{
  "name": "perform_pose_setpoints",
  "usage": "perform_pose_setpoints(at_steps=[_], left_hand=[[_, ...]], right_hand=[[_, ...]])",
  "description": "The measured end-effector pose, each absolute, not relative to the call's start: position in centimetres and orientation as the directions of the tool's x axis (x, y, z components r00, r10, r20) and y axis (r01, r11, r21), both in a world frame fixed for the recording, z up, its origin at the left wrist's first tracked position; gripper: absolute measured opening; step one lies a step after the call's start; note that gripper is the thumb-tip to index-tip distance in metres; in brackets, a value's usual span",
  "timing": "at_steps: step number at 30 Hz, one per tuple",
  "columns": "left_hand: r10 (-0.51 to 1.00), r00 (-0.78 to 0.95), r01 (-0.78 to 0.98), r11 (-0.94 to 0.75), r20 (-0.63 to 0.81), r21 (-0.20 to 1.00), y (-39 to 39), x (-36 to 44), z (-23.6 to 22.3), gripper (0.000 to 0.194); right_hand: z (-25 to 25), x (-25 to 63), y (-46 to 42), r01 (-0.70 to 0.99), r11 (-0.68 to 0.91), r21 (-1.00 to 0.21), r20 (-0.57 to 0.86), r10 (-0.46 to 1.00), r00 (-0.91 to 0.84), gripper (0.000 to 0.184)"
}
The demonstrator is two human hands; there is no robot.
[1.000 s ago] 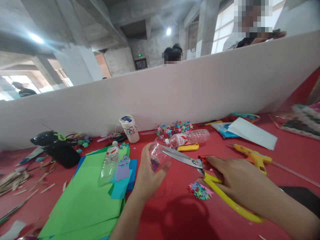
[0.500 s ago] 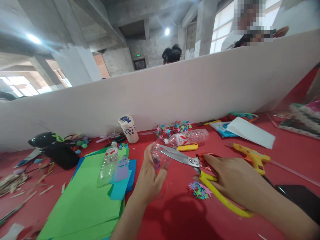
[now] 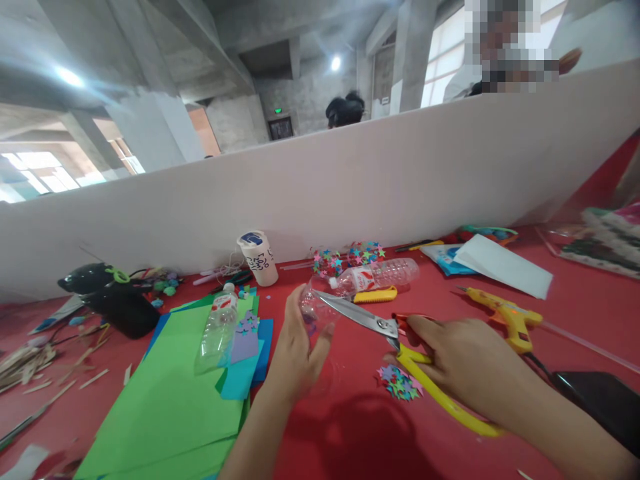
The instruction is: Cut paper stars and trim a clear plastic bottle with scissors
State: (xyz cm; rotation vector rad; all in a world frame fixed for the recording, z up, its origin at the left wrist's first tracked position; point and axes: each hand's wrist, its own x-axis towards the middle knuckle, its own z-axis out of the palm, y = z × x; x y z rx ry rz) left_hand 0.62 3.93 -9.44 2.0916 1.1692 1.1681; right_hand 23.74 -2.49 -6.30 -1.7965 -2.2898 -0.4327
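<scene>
My left hand (image 3: 300, 357) is curled round a clear plastic bottle piece (image 3: 314, 301), whose far outline is hard to make out against the red table. In my right hand (image 3: 465, 360) is a pair of scissors (image 3: 357, 312) with one red and one yellow handle. The blades point left, their tips at the plastic piece by my left fingers; whether they cut into it I cannot tell. Below the scissors lies a small pile of coloured foam stars (image 3: 400, 382). A yellow utility knife (image 3: 376, 294) and a lying clear bottle (image 3: 385, 273) are just behind the blades.
Green and blue paper sheets (image 3: 170, 387) lie at left with another clear bottle (image 3: 217, 333) on them. A white cup (image 3: 258, 259) stands by the white partition (image 3: 320, 187). At right are a yellow glue gun (image 3: 505, 315) and a black box-like object (image 3: 595, 400).
The scissors' handles have come slightly closer together as my right fingers squeeze. My left hand keeps its hold on the plastic piece, almost unmoved.
</scene>
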Motion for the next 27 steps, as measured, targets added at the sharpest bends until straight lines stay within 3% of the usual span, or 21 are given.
perform_pose_setpoints(at_steps=[11,18,27], left_hand=[[0.81,0.246,0.487,-0.578,0.532,0.655,4.1,0.8,-10.0,0.058],[0.752,0.241,0.536,-0.63,0.614,0.562,4.5,1.0,-10.6,0.062],[0.688,0.279,0.607,-0.667,0.67,0.432,4.2,1.4,-10.7,0.068]], right_hand=[[-6.8,24.1,-2.5,0.971,0.216,0.106,0.31,0.92,-0.238,0.013],[-5.5,23.4,-3.3,0.973,0.217,0.074,0.366,0.902,-0.229,0.04],[-6.1,23.1,-3.0,0.971,0.238,0.032,0.442,0.868,-0.227,0.056]])
